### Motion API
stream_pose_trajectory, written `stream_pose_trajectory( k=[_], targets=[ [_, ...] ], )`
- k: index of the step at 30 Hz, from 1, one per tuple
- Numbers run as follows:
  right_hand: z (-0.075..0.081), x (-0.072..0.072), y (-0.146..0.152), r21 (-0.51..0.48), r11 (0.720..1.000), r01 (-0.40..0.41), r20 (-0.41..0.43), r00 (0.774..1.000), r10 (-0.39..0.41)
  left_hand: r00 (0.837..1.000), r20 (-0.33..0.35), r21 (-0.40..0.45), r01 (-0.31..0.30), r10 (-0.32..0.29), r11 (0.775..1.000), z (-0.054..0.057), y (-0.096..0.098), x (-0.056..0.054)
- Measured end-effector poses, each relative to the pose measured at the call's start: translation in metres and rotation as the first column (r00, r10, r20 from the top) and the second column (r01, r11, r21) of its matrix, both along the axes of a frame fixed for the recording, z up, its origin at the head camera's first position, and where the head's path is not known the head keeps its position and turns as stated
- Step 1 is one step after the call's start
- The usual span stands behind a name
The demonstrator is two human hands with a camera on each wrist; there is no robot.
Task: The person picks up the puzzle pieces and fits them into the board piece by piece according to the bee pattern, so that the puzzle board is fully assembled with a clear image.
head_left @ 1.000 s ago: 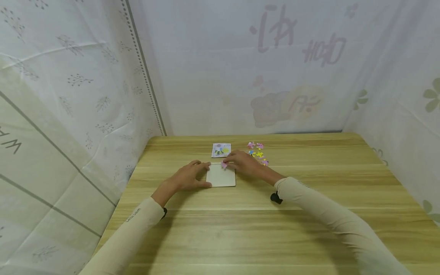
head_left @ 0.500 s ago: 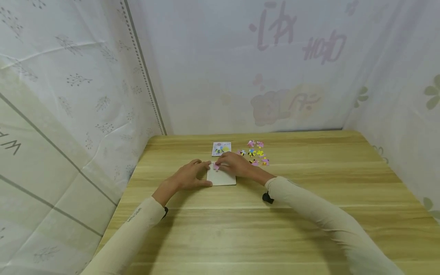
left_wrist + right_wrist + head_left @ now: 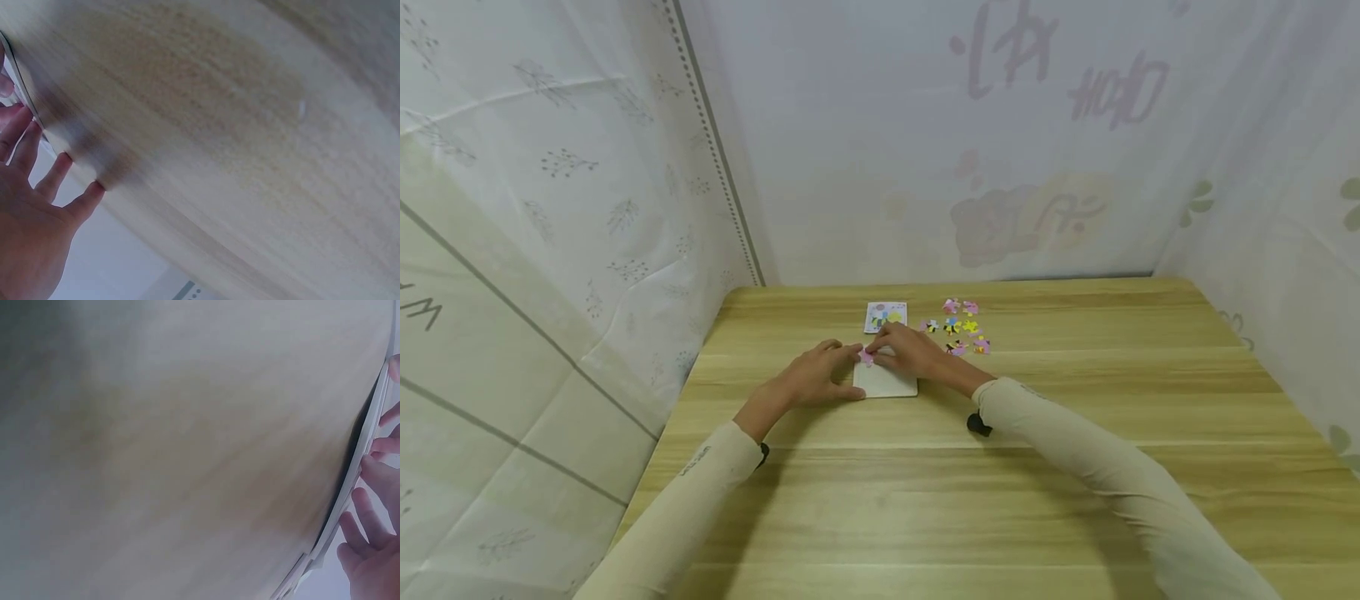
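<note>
A white square puzzle board point(image 3: 891, 384) lies on the wooden table. My left hand point(image 3: 811, 377) holds it at its left side, thumb at the near left corner and index finger at the far left corner. The other left fingers point(image 3: 87, 200) are spread, with tips against the table. Over the board's far left corner, my right hand point(image 3: 910, 350) pinches a pink jigsaw piece point(image 3: 866, 358) between thumb and fingertips. That piece is partly covered by the fingers. In the right wrist view, the right hand point(image 3: 375, 531) shows only at the right edge, beside the board's edge point(image 3: 356, 462).
Behind the board lies a small picture card point(image 3: 886, 315) with a bee on it, partly hidden by the right hand. Several loose jigsaw pieces point(image 3: 952, 326) are scattered to the right of the card. Curtains point(image 3: 865, 167) hang along the table's back edge and sides.
My right hand has moved left across the board with the pink jigsaw piece, to the far left corner. This uncovers more loose pieces. My left hand stays at the board's left side.
</note>
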State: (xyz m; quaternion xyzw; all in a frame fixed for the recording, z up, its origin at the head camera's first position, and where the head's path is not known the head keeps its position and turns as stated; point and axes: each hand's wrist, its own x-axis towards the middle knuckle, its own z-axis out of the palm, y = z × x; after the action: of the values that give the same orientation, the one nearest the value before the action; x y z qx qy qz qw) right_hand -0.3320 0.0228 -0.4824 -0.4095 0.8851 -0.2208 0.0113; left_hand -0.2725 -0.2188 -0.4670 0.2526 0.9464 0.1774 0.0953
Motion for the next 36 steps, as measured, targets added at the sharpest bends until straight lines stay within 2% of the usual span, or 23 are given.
stream_pose_trajectory(
  k=[16, 20, 25, 36],
  targets=[
    [0.003, -0.001, 0.004, -0.014, 1.000, 0.006, 0.026, 1.000, -0.006, 1.000, 0.008, -0.005, 0.024, -0.024, 1.000, 0.001, 0.002, -0.002],
    [0.008, -0.004, 0.013, -0.043, 0.999, 0.006, 0.035, 0.999, -0.004, 1.000, 0.000, -0.010, 0.021, -0.021, 1.000, 0.002, 0.002, -0.003],
    [0.014, -0.010, 0.027, -0.040, 0.998, 0.049, 0.061, 0.997, -0.046, 1.000, 0.003, -0.014, 0.012, -0.011, 1.000, 0.004, 0.002, -0.003],
    [0.017, -0.025, 0.064, -0.086, 0.992, 0.097, 0.041, 0.995, -0.094, 1.000, 0.008, -0.004, 0.009, -0.009, 1.000, 0.001, 0.001, -0.002]
  ],
)
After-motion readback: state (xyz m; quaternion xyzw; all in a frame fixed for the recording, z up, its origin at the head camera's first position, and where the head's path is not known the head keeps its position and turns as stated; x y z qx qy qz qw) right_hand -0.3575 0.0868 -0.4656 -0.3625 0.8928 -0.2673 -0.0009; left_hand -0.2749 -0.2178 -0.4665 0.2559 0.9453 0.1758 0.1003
